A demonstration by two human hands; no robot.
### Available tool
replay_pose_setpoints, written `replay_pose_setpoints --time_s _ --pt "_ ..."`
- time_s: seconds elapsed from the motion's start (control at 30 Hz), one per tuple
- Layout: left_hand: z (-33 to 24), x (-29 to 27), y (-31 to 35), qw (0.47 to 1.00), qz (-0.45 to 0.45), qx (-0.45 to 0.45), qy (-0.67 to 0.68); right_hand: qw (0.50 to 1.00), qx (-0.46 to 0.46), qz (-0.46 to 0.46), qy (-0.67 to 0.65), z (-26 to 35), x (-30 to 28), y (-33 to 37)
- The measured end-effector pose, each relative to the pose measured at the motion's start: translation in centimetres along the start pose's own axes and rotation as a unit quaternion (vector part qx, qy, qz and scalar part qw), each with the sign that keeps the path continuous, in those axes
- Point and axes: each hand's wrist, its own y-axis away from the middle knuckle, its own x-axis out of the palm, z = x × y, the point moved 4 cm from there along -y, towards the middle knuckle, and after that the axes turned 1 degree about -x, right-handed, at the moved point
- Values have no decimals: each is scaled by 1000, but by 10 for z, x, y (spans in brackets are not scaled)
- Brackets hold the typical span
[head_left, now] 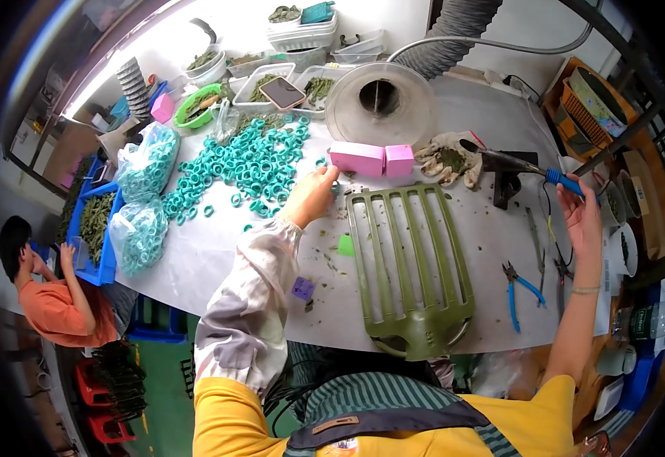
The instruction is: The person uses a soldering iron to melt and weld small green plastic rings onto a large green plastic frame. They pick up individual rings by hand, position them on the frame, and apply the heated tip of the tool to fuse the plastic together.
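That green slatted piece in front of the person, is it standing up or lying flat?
Lying flat. The green slatted piece rests on the white table, all its long bars facing up, and neither hand touches it.

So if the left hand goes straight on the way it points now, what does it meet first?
Probably the pink block, just beyond the left hand. Depth is unclear, so the fingertips may already be near it.

This is a small assembly workshop. The desk (462,129) is heaped with teal plastic rings (252,164) and trays of green parts (271,84), with blue-handled pliers (517,288) and a soldering iron (511,161) beside a ribbed extraction hose (454,34). Another person (50,293) works nearby among blue crates (92,228).
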Motion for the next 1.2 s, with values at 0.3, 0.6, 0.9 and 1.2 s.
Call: replay_pose_setpoints --time_s 0.3,0.6,0.9,1.2 --pt "4 -20 27 912 -17 -201 358 998 2 -55 -7 -29 43 77" --pt "1 -26 50 905 14 -232 357 999 6 -27 23 -56 86 114" --pt "4 -21 64 775 108 -290 551 999 0 -4 46 -80 115 126" --pt "-7 -25 69 697 127 -299 639 998 2 14 66 -89 121 133"
